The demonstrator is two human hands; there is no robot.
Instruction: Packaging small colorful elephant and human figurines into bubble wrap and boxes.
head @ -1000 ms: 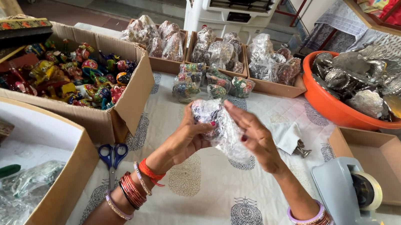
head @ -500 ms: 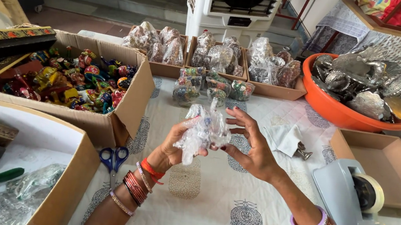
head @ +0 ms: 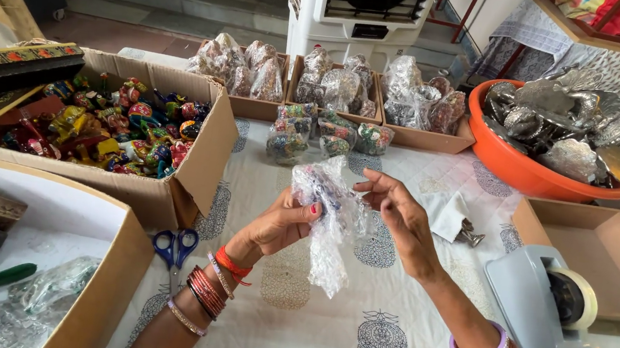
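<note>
My left hand [head: 278, 225] grips a small colourful object wrapped in clear bubble wrap [head: 331, 215], held above the patterned tablecloth [head: 377, 337]. A loose tail of wrap hangs down below my fingers. My right hand [head: 399, 215] is beside the bundle with fingers spread, its fingertips near the wrap's upper right side; whether they touch it I cannot tell. Both wrists carry bangles.
A cardboard box [head: 195, 161] of colourful painted figures stands left. Blue scissors [head: 175, 248] lie near it. Trays of wrapped bundles [head: 336, 84] sit behind, an orange bowl [head: 513, 162] of silvery pieces right, a tape dispenser [head: 543, 309] and an open box [head: 604, 254] near right.
The bundle has been turned upright and its wrap now hangs lower. My right hand has come off the wrap and opened beside it.
</note>
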